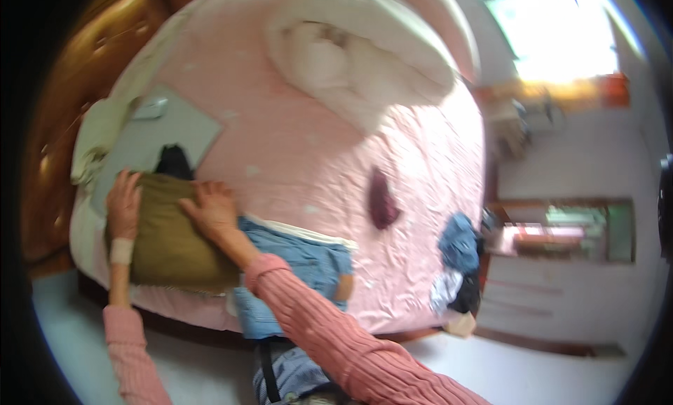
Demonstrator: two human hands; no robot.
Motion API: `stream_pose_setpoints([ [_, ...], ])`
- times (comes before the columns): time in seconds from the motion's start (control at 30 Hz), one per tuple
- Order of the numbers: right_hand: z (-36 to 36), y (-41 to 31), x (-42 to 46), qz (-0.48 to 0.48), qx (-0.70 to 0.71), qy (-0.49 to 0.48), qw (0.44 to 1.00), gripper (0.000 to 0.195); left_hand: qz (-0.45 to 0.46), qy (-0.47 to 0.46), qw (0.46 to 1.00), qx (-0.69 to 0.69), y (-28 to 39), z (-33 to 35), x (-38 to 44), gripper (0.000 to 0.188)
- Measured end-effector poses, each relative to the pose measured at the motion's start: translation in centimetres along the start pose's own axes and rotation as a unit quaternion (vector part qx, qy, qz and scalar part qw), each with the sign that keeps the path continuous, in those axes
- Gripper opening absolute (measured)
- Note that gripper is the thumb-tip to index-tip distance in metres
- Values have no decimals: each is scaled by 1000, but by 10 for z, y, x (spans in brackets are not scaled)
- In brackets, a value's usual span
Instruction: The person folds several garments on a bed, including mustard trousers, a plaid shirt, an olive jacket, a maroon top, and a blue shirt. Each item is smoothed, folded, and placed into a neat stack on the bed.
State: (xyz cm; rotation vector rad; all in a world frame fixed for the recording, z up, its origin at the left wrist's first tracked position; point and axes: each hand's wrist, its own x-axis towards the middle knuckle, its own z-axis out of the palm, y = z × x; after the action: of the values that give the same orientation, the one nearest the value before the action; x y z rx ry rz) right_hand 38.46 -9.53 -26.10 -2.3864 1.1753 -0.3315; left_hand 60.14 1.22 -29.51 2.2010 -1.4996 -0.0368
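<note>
An olive-brown folded garment (176, 236) lies flat near the bed's front left edge. My left hand (124, 202) rests along its left side, with a pale band around the wrist. At its upper right corner my right hand (213, 210) presses down, thumb spread from the fingers. Neither hand visibly pinches the cloth. Beside the garment, to the right, are blue denim jeans (294, 257) with a pale waist edge, partly covered by my right forearm. A black item (174, 162) sits just beyond the garment on a grey-green mat (197, 126).
The bed (273, 158) has a pink sheet. A rumpled cream quilt (357, 73) lies at the far side, a dark maroon cloth (382, 200) nearer the middle. Several clothes, including a denim piece (458, 242), are heaped at the right edge. A brown tufted headboard (68, 137) borders the left.
</note>
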Motion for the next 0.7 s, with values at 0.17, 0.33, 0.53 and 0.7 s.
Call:
stream_pose_setpoints([
  [0.17,-66,14,-10,-34,64,51,996,44,16,-50,994,95,5,-5,4,37],
  [0.33,-128,30,-53,-70,101,171,977,25,64,2,995,78,-44,1,8,40],
  [0.53,-173,118,-177,50,147,127,980,20,32,47,993,102,-33,-18,32,42],
  [0.7,-173,191,-299,158,180,9,971,19,70,0,991,-112,132,-22,41,26],
])
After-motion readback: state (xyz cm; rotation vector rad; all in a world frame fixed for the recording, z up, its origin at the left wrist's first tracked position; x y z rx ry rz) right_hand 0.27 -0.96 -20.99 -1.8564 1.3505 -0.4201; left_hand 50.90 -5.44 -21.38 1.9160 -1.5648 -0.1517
